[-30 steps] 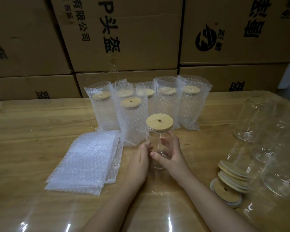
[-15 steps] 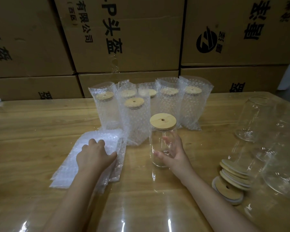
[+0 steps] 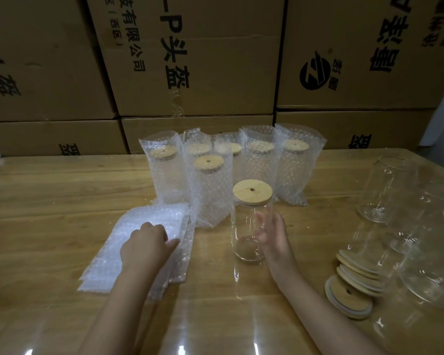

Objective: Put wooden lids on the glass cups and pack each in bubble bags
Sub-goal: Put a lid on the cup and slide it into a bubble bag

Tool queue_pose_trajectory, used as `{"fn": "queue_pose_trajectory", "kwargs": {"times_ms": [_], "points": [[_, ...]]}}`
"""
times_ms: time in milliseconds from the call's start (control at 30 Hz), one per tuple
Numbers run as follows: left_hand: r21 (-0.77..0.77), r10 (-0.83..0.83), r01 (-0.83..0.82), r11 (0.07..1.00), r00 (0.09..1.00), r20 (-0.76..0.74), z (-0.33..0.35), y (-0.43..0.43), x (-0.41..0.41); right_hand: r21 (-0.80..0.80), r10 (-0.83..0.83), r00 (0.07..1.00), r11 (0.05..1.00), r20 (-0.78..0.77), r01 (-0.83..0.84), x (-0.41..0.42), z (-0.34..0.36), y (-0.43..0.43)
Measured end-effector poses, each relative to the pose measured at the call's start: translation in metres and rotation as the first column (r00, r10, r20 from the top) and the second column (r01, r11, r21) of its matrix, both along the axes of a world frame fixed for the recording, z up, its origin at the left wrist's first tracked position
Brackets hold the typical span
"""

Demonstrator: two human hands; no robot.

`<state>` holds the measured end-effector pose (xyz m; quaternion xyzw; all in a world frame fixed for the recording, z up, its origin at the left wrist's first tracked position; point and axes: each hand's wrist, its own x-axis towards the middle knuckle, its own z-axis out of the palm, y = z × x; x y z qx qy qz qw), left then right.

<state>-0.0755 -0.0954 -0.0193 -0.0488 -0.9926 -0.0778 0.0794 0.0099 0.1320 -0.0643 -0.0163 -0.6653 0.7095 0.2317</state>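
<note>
— Where do we find the lidded glass cup point(image 3: 249, 234)?
— Upright on the table point(image 3: 49, 201), unbagged. The right hand point(image 3: 274, 237) lies against its side, blurred; grip undetermined. The left hand point(image 3: 146, 242) rests bent-fingered on the bubble bags point(image 3: 151, 213); pinch undetermined.
— Handling?
— We judge it rigid, slick and breakable: hold the body, not the wooden lid point(image 3: 252, 191).

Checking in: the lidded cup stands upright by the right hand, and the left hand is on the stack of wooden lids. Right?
Not quite. The left hand rests on the stack of bubble bags, not on the wooden lids, which lie beyond the right hand. The head view shows it. The lidded cup does stand upright by the right hand.
</note>
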Motion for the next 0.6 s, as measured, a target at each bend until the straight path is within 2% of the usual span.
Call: {"fn": "queue_pose_trajectory", "kwargs": {"times_ms": [100, 167, 233, 300, 400, 500, 567, 600], "points": [[-0.072, 0.006, -0.002, 0.997, 0.999, 0.047, -0.003, 0.005, 0.006, 0.027, -0.041, 0.999, 0.999, 0.003, 0.041, 0.004, 0.003, 0.000], [-0.035, -0.004, 0.006, 0.999, 0.999, 0.044, -0.001, 0.005, 0.005, 0.032, -0.057, 0.998, 0.998, 0.010, 0.057, 0.005, 0.004, 0.001], [0.047, -0.026, 0.022, 0.999, 0.997, 0.077, 0.003, 0.000, 0.002, 0.018, -0.065, 0.998, 0.998, 0.023, 0.064, 0.006, 0.006, 0.002], [0.197, -0.064, 0.031, 0.980, 0.984, 0.167, 0.008, -0.004, -0.002, 0.014, -0.066, 0.997, 0.998, 0.031, 0.065, 0.006, 0.006, 0.001], [0.430, -0.146, 0.023, 0.902, 0.956, 0.253, 0.022, -0.004, -0.002, 0.000, -0.088, 0.996, 0.996, 0.029, 0.088, 0.004, 0.007, 0.001], [0.552, -0.159, -0.006, 0.833, 0.955, 0.250, 0.046, -0.005, 0.001, -0.023, -0.123, 0.991, 0.992, 0.046, 0.124, 0.001, 0.015, 0.001], [0.485, -0.121, 0.016, 0.874, 0.975, 0.185, 0.067, -0.007, 0.006, -0.059, -0.142, 0.988, 0.988, 0.058, 0.145, -0.002, 0.026, 0.001], [0.364, -0.066, 0.027, 0.931, 0.993, 0.096, 0.078, -0.009, 0.011, -0.068, -0.160, 0.986, 0.984, 0.046, 0.163, -0.003, 0.033, 0.002]]}}
